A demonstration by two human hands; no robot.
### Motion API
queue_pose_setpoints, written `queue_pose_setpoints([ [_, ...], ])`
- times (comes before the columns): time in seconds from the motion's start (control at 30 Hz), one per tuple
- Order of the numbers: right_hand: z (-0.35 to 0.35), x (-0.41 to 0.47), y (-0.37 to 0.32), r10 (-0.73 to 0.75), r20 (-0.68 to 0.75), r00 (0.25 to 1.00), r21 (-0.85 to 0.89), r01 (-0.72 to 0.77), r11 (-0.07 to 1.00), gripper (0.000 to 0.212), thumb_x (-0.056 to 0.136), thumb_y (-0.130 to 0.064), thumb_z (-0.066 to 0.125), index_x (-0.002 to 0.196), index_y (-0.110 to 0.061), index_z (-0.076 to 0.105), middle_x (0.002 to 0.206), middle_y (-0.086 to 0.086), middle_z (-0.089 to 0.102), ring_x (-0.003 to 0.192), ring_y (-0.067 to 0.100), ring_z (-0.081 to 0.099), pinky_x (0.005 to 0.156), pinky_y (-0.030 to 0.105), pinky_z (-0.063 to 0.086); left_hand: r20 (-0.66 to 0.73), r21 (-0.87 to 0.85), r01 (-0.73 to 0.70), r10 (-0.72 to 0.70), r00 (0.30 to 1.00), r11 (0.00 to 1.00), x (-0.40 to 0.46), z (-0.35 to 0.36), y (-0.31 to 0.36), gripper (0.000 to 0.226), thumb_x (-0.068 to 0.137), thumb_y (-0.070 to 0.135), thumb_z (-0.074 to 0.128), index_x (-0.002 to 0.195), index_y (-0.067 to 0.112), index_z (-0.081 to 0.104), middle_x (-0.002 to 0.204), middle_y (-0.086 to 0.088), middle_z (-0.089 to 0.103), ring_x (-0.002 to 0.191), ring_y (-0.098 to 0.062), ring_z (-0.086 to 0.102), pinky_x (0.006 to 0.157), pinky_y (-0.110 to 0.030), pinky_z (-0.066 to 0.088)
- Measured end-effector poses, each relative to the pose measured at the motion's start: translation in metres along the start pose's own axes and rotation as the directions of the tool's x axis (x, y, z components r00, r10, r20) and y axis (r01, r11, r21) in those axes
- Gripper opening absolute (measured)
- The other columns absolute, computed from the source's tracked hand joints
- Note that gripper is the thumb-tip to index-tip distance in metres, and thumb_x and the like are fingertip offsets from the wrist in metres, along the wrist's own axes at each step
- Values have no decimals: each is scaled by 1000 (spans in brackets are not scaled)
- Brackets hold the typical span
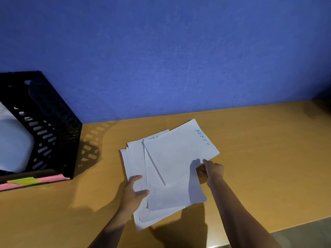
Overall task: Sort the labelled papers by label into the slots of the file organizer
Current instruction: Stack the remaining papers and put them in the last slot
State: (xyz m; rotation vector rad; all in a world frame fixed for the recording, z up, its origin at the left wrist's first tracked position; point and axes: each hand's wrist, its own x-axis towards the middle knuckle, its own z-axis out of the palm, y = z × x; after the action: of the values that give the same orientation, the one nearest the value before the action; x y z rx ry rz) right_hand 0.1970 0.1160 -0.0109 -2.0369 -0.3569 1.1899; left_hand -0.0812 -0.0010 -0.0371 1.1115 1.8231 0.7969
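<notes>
A loose stack of white papers [138, 158] lies on the wooden desk. The top sheet [175, 158] has "ADMIN" written in green at its far right corner and is lifted and skewed off the stack. My right hand [212, 170] pinches that sheet's right edge. My left hand [134, 191] rests flat on the stack's left side, fingers spread over the lower sheets. A second sheet underneath shows part of a green label. The black perforated file organizer [53, 122] stands at the far left, with white paper [12, 144] in one slot.
Pink and yellow-green sticky labels [30, 180] line the organizer's front edge. A blue wall [179, 59] runs behind the desk [259, 158]. The desk's front edge [295, 224] cuts across the lower right. A dark object [324, 102] sits at the far right edge.
</notes>
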Motion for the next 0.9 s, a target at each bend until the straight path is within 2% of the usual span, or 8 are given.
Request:
queue_pose_setpoints([
  [0.07, 6, 10, -11, 48, 19, 999, 20, -48, 999, 26, 84, -18, 73, 73, 2, 60, 77, 18, 62, 69, 31, 58, 64, 39, 47, -12, 25, -4, 4, 1000, 1000, -1, 1, 0, 54, 78, 15, 80, 125, 24, 54, 125, 10, 52, 105, -5, 50, 67, 3, 40],
  [0.13, 13, 15, -18, 64, 7, 998, 11, -64, 998, 26, 80, -16, 75, 87, 7, 66, 82, 20, 65, 74, 33, 61, 64, 38, 51, -9, 22, -15, 15, 1000, 1000, -1, 2, -2, 55, 77, 11, 80, 125, 19, 55, 126, 6, 53, 112, -7, 49, 70, 5, 38],
  [0.23, 23, 18, -24, 47, -69, 996, -67, -52, 996, 50, 75, -21, 80, 114, 3, 59, 106, 22, 68, 92, 37, 67, 72, 41, 57, -12, 46, -32, 33, 999, 998, 0, 3, -3, 55, 78, 8, 79, 127, 14, 55, 129, 1, 55, 115, -8, 48, 73, 6, 36],
  [0.4, 40, 15, -21, -137, -147, 980, -408, 66, 911, 84, 64, -36, 88, 126, -5, 41, 125, 19, 55, 114, 39, 56, 89, 45, 51, -2, 72, -53, 53, 999, 996, -1, 3, -4, 54, 79, 6, 78, 128, 9, 55, 132, -4, 56, 119, -12, 50, 75, 8, 35],
  [0.6, 21, 45, -29, -337, -193, 922, -553, 181, 813, 92, 67, -35, 87, 135, -2, 35, 136, 22, 41, 126, 41, 40, 96, 49, 44, -2, 81, -56, 56, 998, 995, -2, 4, -5, 55, 81, 11, 77, 130, 13, 53, 132, 2, 53, 120, -14, 51, 72, 7, 37],
  [0.7, 9, 64, -44, -282, -148, 948, -595, 142, 791, 83, 70, -37, 85, 132, 1, 44, 135, 23, 45, 125, 41, 44, 98, 45, 44, -1, 85, -88, 89, 996, 992, -1, 3, -5, 53, 80, 10, 77, 128, 11, 55, 129, 1, 54, 118, -14, 52, 76, 5, 38],
  [0.8, 5, 74, -50, -340, -30, 940, -672, 233, 703, 60, 73, -32, 82, 119, -2, 59, 124, 23, 58, 116, 41, 55, 94, 43, 49, 6, 85, -92, 92, 996, 992, 1, 2, -6, 51, 79, 5, 76, 126, 8, 56, 128, -2, 55, 119, -18, 53, 80, 5, 36],
  [0.9, 5, 72, -50, -356, 15, 934, -643, 282, 712, 39, 76, -24, 79, 109, -7, 68, 113, 20, 69, 109, 37, 63, 90, 40, 53, 8, 89, -101, 100, 995, 991, 1, 2, -6, 50, 79, 7, 77, 125, 9, 57, 127, -1, 55, 118, -16, 53, 79, 5, 37],
])
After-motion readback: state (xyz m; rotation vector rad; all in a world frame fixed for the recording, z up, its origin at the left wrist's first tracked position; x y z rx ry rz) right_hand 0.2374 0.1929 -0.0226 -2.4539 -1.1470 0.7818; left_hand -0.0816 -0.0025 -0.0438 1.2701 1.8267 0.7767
